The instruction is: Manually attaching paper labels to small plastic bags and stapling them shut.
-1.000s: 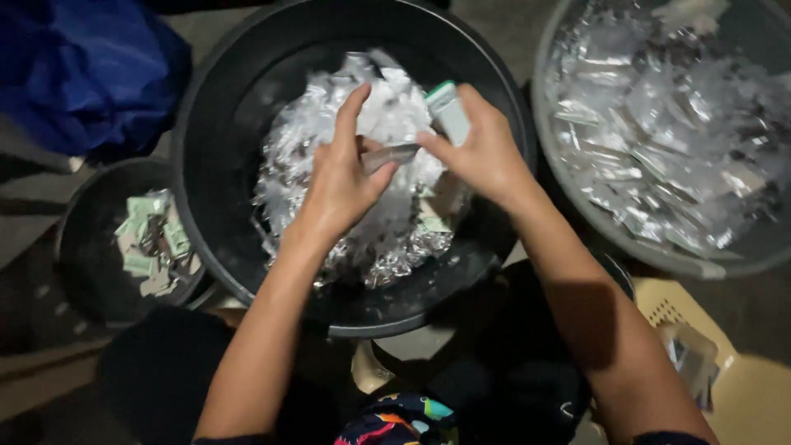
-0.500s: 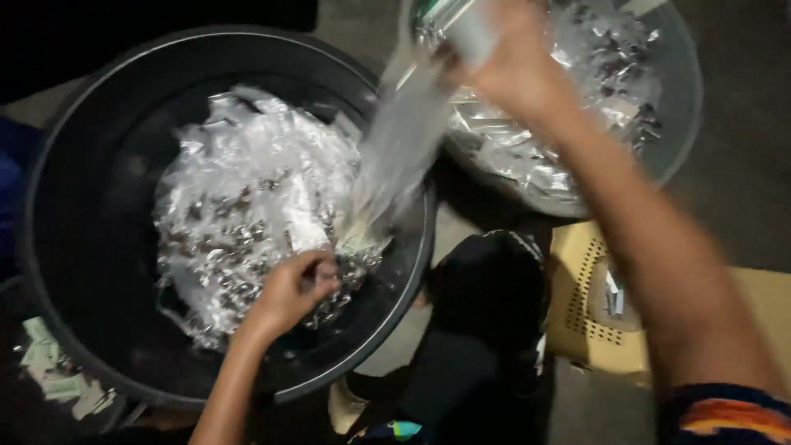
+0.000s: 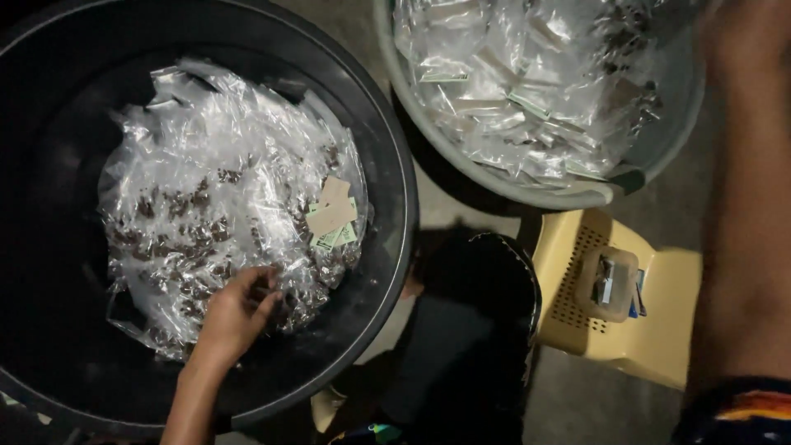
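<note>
Our left hand (image 3: 239,311) pinches a clear packet (image 3: 284,306) at the heap's near edge in the black tub (image 3: 387,132), where they lie loose. Our right hand is hidden beyond the grey tub (image 3: 527,196); its grip we cannot tell.

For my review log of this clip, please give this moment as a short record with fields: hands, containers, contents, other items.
left hand: the left hand reaches into the black tub, fingers on the clear packets
right hand: only the forearm shows at the right edge; the hand itself is out of view
black tub contents: heap of clear packets with dark bits, small paper slips on top
grey tub: clear packets with slips inside
other items: yellow stool bearing a small clear box
</note>
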